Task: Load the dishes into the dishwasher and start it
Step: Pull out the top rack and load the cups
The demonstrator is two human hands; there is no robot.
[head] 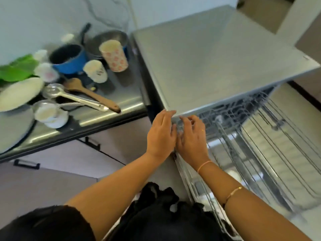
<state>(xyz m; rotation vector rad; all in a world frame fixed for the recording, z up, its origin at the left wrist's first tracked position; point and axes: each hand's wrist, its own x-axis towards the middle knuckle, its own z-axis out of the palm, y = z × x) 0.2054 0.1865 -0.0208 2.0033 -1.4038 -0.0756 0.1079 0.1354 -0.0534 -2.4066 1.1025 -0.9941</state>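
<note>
Dishwasher point(217, 58): stands just right of the counter point(107, 117), with its grey top facing the camera and its front open.
Rack point(260, 145): a wire rack drawn out from under the front edge of the dishwasher top; no dishes can be made out on its wires.
Left hand point(161, 134): fingers nearly straight and close together, their tips at the front left corner of the dishwasher top, gripping nothing.
Right hand point(191, 141): just beside the left hand, with bent, spread fingers point(186, 120) over the rack's near left corner. Motion blur hides what they touch, so I cannot tell whether they grip anything; a pale, see-through patch between the two hands may be a glass or part of the rack.
Dishes: all on the counter, well apart from both hands.
Counter, back edge: a steel pan point(107, 39), a blue pot point(69, 58) and a patterned cup point(114, 56), upright nearest the dishwasher.
Counter, middle: a white cup point(95, 71), a wooden spatula point(88, 92) and a metal ladle point(69, 96) crossing it.
Counter, left edge: a white plate point(20, 93) beside green leaves point(17, 68).
Counter, front edge: stacked white cups point(50, 115).
</note>
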